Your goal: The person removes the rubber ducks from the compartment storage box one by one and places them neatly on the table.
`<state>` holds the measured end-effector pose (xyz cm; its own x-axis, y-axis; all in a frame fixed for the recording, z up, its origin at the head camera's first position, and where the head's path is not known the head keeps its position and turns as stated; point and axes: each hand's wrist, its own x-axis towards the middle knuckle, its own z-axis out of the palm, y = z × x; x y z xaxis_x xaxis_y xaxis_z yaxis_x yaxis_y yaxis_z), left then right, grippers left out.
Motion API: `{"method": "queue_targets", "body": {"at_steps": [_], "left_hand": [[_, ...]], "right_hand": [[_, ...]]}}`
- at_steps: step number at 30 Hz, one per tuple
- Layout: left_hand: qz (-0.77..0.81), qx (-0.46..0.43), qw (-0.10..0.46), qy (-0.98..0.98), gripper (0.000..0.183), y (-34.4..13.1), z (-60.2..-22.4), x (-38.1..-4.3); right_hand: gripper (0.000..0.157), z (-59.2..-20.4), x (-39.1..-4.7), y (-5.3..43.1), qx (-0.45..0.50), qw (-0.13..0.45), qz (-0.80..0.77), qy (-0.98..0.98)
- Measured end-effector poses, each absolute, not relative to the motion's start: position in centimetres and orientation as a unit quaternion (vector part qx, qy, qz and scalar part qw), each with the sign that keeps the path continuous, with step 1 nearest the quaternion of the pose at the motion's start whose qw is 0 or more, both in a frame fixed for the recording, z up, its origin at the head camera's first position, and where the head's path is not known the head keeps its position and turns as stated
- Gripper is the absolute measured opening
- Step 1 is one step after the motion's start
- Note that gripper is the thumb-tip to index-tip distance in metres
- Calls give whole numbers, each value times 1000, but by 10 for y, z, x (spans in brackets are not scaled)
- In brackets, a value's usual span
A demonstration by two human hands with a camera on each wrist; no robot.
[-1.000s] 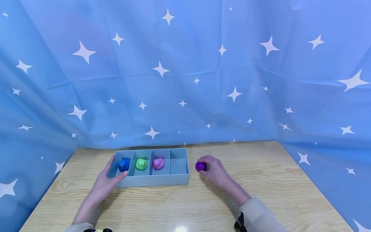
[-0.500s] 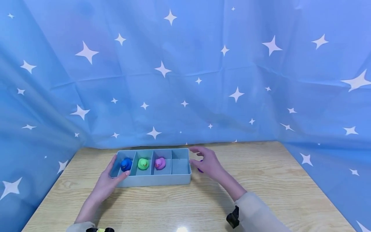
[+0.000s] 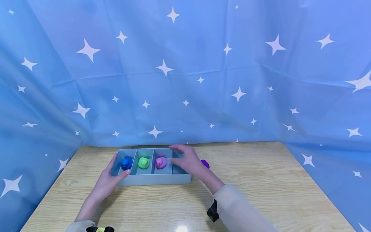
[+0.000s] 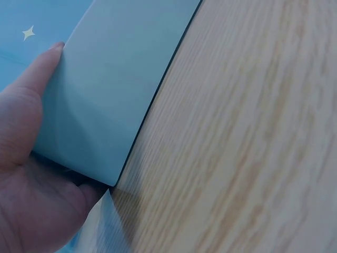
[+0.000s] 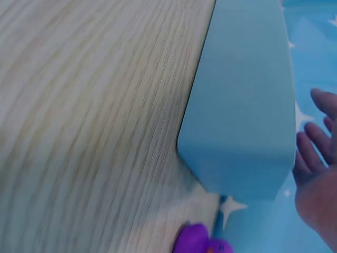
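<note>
A light blue four-part box [image 3: 155, 179] stands on the table, with a blue rubber duck [image 3: 126, 163], a green rubber duck [image 3: 143, 163] and a pink rubber duck [image 3: 160, 162] each in its own compartment. My left hand [image 3: 106, 180] grips the box's left end, thumb on the front rim. Over the rightmost compartment hovers my right hand [image 3: 188, 160], fingers spread and holding nothing, its fingertips reaching toward the pink duck. Just right of the box sits a purple rubber duck [image 5: 192, 240] on the table, partly hidden by my right hand in the head view.
The pale wooden table [image 3: 261, 180] extends to the right and in front of the box. A blue cloth with white stars [image 3: 203, 96] hangs behind and at both sides. Dark bands with cameras [image 3: 213, 211] sit on the wrists.
My right hand has let go of the purple duck, leaving it on the table, and moved left over the box's right compartment. The left hand keeps its grip on the box.
</note>
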<state>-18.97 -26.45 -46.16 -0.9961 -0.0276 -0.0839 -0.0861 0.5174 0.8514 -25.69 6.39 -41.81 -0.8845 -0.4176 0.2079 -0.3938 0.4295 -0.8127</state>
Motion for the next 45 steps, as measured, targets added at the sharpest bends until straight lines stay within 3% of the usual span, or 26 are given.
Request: {"method": "queue_targets", "body": {"at_steps": [11,45], "left_hand": [[488,-41,38,871,108,-262,-462,-190],[490,-47,45,870,107,-264,-461,-192]], "right_hand": [[53,-417,-262,38,-255,53,-482,837],[50,-421,-274,10,-297,59,-322,897]]}}
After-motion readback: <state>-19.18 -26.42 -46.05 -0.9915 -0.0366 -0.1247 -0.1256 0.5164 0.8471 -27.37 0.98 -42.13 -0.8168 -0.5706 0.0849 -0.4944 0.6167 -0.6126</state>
